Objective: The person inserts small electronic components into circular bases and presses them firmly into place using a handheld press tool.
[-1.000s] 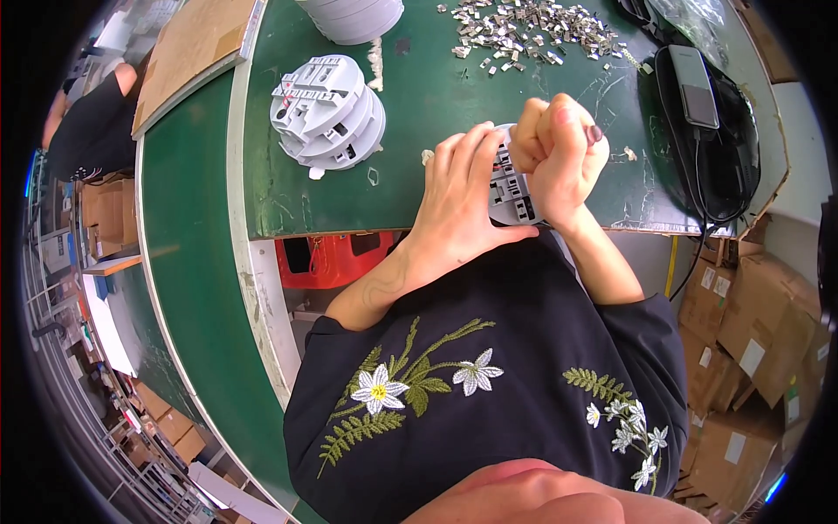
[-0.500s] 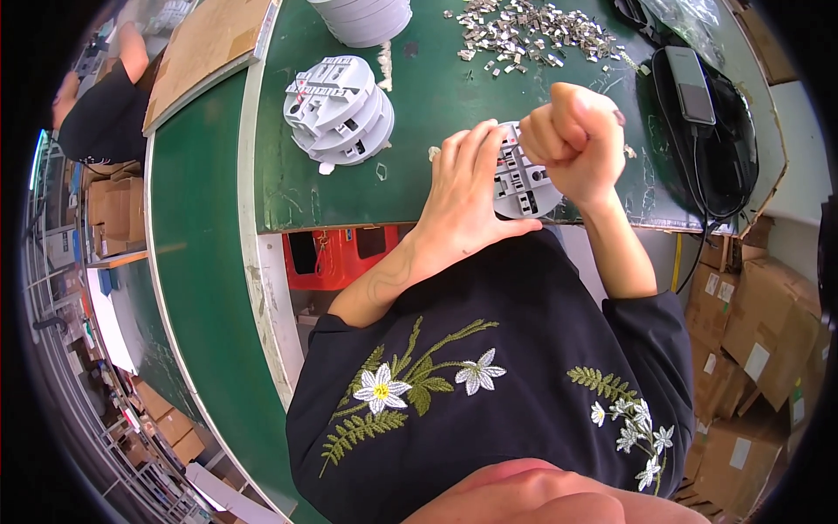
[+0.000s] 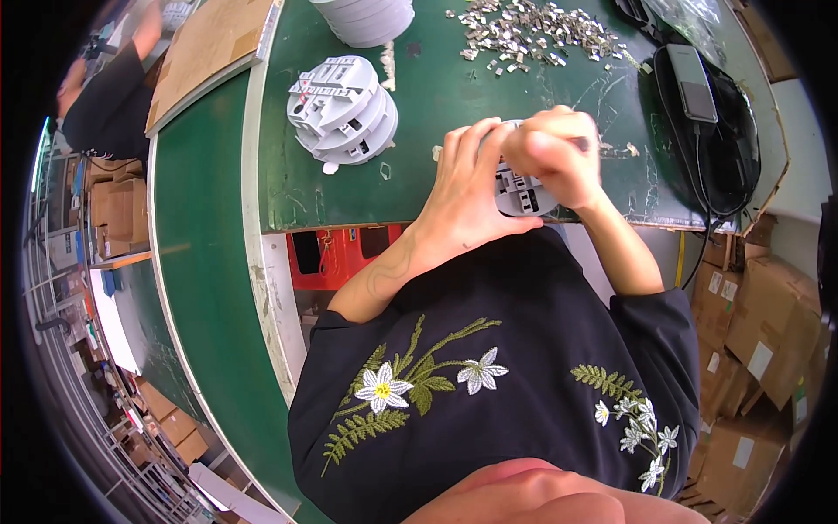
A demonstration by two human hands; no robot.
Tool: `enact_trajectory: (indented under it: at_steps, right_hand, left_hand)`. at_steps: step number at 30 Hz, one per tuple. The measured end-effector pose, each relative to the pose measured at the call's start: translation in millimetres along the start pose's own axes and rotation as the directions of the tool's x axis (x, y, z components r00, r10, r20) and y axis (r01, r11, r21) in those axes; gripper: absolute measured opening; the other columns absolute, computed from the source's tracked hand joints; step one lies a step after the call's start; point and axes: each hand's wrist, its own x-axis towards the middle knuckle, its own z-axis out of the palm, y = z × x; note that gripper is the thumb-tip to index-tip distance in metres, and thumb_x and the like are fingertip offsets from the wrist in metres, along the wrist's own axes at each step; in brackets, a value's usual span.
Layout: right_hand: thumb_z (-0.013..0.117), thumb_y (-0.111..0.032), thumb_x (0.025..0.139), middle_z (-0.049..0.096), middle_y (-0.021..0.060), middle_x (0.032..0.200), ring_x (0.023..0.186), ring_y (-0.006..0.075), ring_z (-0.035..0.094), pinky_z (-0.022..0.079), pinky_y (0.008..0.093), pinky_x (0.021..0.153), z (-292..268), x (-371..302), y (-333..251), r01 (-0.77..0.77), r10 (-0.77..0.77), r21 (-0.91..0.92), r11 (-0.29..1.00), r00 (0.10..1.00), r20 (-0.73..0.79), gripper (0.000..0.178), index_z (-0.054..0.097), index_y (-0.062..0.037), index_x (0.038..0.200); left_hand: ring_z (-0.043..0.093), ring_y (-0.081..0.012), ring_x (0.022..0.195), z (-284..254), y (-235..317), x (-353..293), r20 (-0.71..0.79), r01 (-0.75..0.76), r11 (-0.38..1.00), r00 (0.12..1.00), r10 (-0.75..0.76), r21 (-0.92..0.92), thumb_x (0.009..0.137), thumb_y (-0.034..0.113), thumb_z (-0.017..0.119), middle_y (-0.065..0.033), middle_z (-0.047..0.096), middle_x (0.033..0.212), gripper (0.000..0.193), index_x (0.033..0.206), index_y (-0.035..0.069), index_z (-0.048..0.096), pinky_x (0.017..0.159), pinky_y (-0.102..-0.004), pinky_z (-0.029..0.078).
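grey disc (image 3: pixel 526 199) flat at the near edge of the counter (image 3: pixel 419 105), partly hidden under both hands. left hand (image 3: pixel 463 188) clamped around its left side, fingers at the far side, thumb along the near rim. right hand (image 3: pixel 559 157) curled into a fist over the disc, blurred; cannot tell whether anything is inside it, or whether it touches.

handling, by judgement: light, stiff, plastic-looking, slightly slick; the raised slotted parts on top probably the fragile bit. best held by the round rim, palm clear of the slots. stack of discs (image 3: pixel 340 109) to the left, metal clips (image 3: pixel 532 39) heaped beyond.

writing: none legible on the disc. pale labels (image 3: pixel 759 360) on cardboard boxes (image 3: pixel 768 306) at right, too small to read.
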Motion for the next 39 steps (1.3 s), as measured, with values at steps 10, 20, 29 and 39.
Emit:
enact_trajectory:
  at_steps: [10,20,29,39]
  right_hand:
    - [0.042,-0.021,0.095,0.029,-0.0032,0.049,0.045,0.0086,0.018,0.018,0.0246,0.043,-19,-1,-47,0.315,-0.252,0.342,0.885,0.943,-0.216,0.034,0.033,-0.0161,0.062]
    - [0.042,-0.015,0.094,0.028,-0.0028,0.048,0.045,0.0076,0.018,0.018,0.0228,0.043,-12,-4,-40,0.185,-0.098,0.29,0.939,0.952,-0.29,0.034,0.032,-0.016,0.062]
    - [0.051,-0.02,0.097,0.061,0.0119,0.084,0.042,0.0028,0.024,0.025,0.0194,0.037,6,15,-34,-0.592,0.724,0.443,0.673,0.65,-0.23,0.019,0.051,-0.0051,0.086]
    - [0.051,-0.02,0.101,0.05,0.0232,0.137,0.05,0.0072,0.035,0.047,0.0287,0.05,61,50,29,-0.719,0.815,0.507,0.475,0.577,0.053,0.042,0.038,0.0045,0.133]
  left_hand:
    - [0.053,-0.0332,0.116,-140,-34,18,-0.401,0.297,0.857,0.909,-0.118,0.421,0.062,0.037,0.091,-0.0176,0.055,0.129,0.09,0.136,0.004,0.051,0.097,-0.0396,0.047]
    - [0.061,-0.0356,0.106,-199,-70,45,0.107,0.48,0.839,0.849,-0.518,0.254,0.066,0.052,0.085,-0.0219,0.057,0.127,0.1,0.142,0.0,0.045,0.096,-0.0403,0.05]
    - [0.055,-0.0323,0.12,-194,-71,58,0.341,0.204,0.913,0.881,-0.329,0.353,0.069,0.04,0.084,-0.0186,0.057,0.13,0.097,0.147,0.004,0.04,0.104,-0.0385,0.043]
    - [0.054,-0.0331,0.122,-201,-44,61,0.406,0.26,0.777,0.733,-0.546,0.574,0.062,0.044,0.087,-0.0198,0.053,0.137,0.106,0.147,0.003,0.04,0.105,-0.0373,0.042]
